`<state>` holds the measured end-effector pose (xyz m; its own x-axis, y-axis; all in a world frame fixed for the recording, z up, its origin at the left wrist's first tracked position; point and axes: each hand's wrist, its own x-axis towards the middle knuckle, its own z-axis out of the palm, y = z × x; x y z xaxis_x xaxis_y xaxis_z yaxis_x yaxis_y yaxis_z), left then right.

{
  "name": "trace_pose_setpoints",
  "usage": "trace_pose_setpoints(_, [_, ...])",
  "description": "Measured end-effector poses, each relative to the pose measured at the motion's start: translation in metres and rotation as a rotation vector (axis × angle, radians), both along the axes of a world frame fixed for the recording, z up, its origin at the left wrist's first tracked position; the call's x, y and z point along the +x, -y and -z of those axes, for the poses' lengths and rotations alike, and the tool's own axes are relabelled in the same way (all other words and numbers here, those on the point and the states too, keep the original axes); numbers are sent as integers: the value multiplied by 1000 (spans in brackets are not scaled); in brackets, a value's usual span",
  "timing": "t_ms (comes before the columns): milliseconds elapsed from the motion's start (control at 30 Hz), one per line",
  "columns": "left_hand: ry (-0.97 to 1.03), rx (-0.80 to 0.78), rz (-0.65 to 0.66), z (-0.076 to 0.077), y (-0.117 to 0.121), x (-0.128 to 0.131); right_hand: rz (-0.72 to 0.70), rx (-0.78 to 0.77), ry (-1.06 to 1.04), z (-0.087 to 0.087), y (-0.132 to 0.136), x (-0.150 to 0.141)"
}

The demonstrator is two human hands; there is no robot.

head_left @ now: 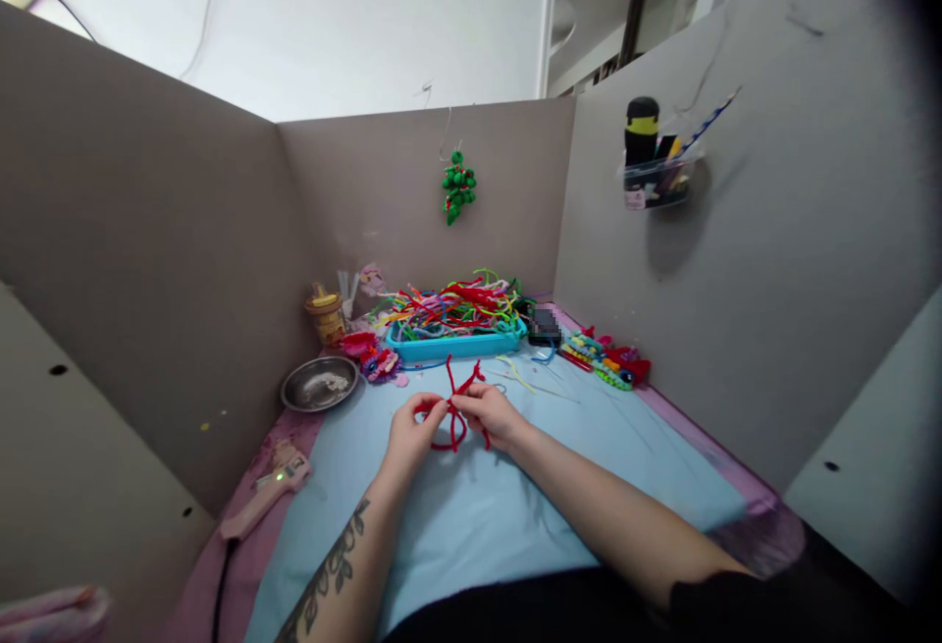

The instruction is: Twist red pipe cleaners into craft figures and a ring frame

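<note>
Both the left hand (413,427) and the right hand (495,414) pinch the red pipe cleaners (454,432) at their crossing, with loops below the fingertips and free ends above. Best to keep the left pinch firm right at that crossing and bend each stem close to the fingers, so the loops stay even.

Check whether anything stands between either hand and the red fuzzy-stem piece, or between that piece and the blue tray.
Nothing visible stands between the left hand or right hand and the red piece; both pinch it. Toward the blue tray, nothing upright blocks; a loose yellowish strand lies flat, off to the right.
</note>
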<state>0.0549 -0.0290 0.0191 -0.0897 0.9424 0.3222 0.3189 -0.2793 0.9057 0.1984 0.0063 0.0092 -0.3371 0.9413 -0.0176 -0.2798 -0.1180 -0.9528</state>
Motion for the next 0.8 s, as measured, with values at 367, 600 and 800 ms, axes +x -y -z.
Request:
trace_pose_setpoints(367, [-414,123,26,-5,-4,-20,-257,97,327,-8,-4,14])
trace_pose_setpoints(600, [-193,25,29,0,-7,-16,-248,148,263,-8,-3,15])
trace_pose_setpoints(800, [210,-112,106,10,-11,-16,-154,91,91,-11,-4,11])
